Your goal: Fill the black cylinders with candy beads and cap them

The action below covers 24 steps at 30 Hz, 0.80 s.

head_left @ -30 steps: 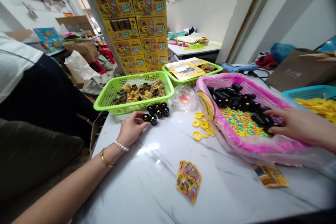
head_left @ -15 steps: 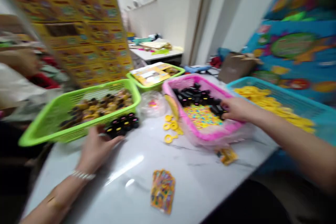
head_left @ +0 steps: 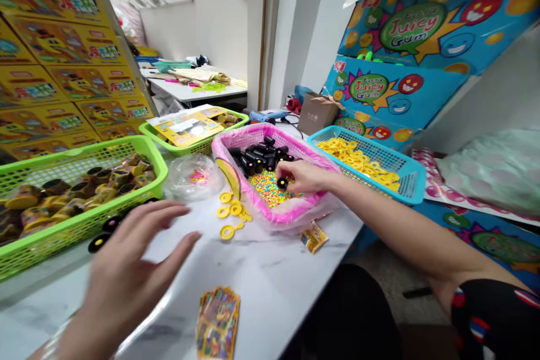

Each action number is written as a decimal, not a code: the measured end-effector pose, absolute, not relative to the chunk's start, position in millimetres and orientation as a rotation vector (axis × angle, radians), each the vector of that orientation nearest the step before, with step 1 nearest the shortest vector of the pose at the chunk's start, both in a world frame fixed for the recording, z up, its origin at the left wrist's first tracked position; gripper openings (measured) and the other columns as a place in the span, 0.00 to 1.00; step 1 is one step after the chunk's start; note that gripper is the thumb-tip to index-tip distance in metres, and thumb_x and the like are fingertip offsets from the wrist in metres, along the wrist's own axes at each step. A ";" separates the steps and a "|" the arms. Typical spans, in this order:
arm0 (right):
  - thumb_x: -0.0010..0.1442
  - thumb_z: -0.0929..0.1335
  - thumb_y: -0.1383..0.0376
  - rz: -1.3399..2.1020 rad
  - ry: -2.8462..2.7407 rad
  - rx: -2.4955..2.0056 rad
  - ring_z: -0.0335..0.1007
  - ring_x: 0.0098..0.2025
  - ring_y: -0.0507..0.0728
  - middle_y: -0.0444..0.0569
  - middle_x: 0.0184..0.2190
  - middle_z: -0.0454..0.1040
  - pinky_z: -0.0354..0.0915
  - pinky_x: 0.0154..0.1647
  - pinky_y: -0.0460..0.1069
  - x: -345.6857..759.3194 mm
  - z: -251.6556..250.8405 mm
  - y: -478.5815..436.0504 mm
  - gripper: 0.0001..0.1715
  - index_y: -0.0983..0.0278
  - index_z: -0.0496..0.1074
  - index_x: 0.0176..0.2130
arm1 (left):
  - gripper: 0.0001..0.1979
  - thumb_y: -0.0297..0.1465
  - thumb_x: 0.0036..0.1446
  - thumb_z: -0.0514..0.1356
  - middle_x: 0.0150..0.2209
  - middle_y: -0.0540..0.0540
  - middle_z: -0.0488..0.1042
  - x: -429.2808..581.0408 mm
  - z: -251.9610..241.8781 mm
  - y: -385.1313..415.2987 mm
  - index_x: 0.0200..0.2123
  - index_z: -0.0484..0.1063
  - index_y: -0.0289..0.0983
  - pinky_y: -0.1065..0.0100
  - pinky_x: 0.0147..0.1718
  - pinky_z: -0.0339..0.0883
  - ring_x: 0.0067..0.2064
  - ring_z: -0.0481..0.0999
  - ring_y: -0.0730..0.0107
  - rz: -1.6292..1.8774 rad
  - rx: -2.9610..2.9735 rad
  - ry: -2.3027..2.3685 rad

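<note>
My right hand [head_left: 295,176] reaches into the pink basket [head_left: 291,216], fingers closed on a small black tube [head_left: 282,183] with a pale dot on its end. Under it lie many tiny coloured candy beads [head_left: 270,194], and a heap of black tubes [head_left: 257,157] fills the basket's far side. My left hand [head_left: 139,259] hovers over the table, fingers apart and nothing in them. Beside and partly behind it, several black tubes [head_left: 99,242] stand along the green basket [head_left: 80,219]. Yellow plastic rings with tabs [head_left: 228,232] lie left of the pink basket.
A blue basket [head_left: 409,180] of yellow rings stands at the right. A clear bag [head_left: 177,177] sits between the baskets. Small printed cards [head_left: 217,323] lie near the front, and a small yellow packet [head_left: 314,237] rests near the table's right edge. Stacked cartons [head_left: 76,50] rise behind.
My left hand has come away from the black tubes, rising toward me and opening. In the pink basket, my right hand now lifts one tube over the beads. The view has swung right.
</note>
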State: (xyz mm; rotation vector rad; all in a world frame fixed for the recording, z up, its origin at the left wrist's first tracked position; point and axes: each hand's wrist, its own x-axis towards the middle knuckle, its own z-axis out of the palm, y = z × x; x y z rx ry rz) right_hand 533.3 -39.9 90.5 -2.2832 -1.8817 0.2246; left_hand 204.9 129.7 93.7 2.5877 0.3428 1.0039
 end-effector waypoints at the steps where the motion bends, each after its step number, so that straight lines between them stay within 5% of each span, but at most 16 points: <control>1: 0.50 0.68 0.71 0.188 -1.926 -2.246 0.71 0.38 0.52 0.45 0.39 0.75 0.63 0.36 0.44 531.0 89.2 -36.2 0.18 0.63 0.66 0.44 | 0.13 0.36 0.57 0.62 0.46 0.44 0.74 224.8 99.4 120.7 0.46 0.72 0.42 0.67 0.30 0.72 0.42 0.75 0.61 1.013 2.597 0.229; 3: 0.52 0.68 0.72 0.075 -2.021 -2.247 0.71 0.41 0.53 0.47 0.42 0.75 0.63 0.40 0.45 529.0 86.9 -28.4 0.18 0.64 0.67 0.44 | 0.09 0.34 0.59 0.60 0.42 0.44 0.77 268.1 105.8 109.6 0.43 0.73 0.39 0.63 0.42 0.71 0.43 0.76 0.63 0.948 2.579 0.001; 10: 0.62 0.61 0.73 -0.057 -2.259 -2.322 0.70 0.44 0.63 0.61 0.39 0.74 0.63 0.44 0.54 526.2 76.0 2.0 0.10 0.72 0.72 0.39 | 0.07 0.29 0.54 0.58 0.32 0.45 0.79 371.5 88.6 121.7 0.32 0.77 0.36 0.65 0.35 0.69 0.33 0.77 0.65 0.673 2.569 0.125; 18: 0.49 0.70 0.76 0.432 -2.011 -1.956 0.72 0.40 0.55 0.48 0.39 0.76 0.67 0.42 0.49 520.0 78.7 -1.9 0.17 0.66 0.72 0.41 | 0.12 0.32 0.53 0.60 0.37 0.47 0.79 365.9 92.0 131.3 0.41 0.75 0.37 0.66 0.36 0.69 0.35 0.77 0.66 0.747 2.403 0.218; 24: 0.53 0.74 0.64 0.797 -1.409 -1.521 0.74 0.40 0.53 0.47 0.38 0.76 0.72 0.42 0.50 539.4 81.4 -23.0 0.18 0.65 0.69 0.43 | 0.21 0.35 0.48 0.68 0.43 0.45 0.78 365.3 83.8 118.1 0.46 0.70 0.38 0.58 0.46 0.67 0.45 0.76 0.59 0.784 2.438 0.086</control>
